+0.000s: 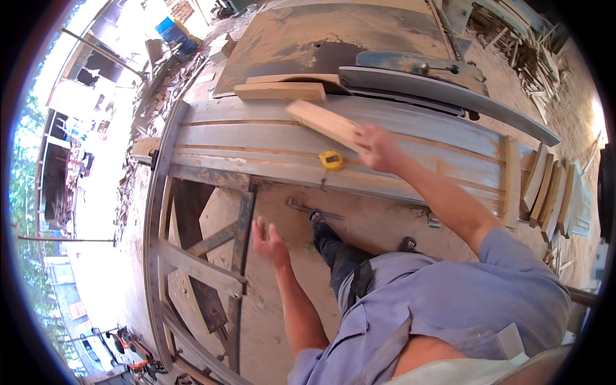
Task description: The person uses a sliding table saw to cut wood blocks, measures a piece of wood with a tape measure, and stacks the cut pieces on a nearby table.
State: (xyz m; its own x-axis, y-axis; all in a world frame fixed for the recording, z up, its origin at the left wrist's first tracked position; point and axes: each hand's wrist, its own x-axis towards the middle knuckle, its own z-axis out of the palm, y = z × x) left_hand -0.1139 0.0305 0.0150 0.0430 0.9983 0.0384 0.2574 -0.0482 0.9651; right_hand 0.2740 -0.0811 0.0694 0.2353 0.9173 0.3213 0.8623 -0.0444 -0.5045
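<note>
My right hand (378,149) grips one end of a short wooden board (326,123), held at a slant above the metal saw table (256,136). The board's far end is slightly blurred and points up and left. Below it on the table lies a yellow tape measure (331,160), apart from both hands. My left hand (270,242) is in the air in front of the table, near the steel side frame, with its fingers apart and nothing in it. Another wooden block (280,91) rests at the table's far side, beside a long metal fence (443,99).
Several cut boards (545,189) stand in a row at the table's right end. A large dusty panel (308,32) lies beyond the fence. The open steel frame (205,273) is at my left. Wood scraps (523,64) are heaped at the back right. A blue barrel (176,32) stands far left.
</note>
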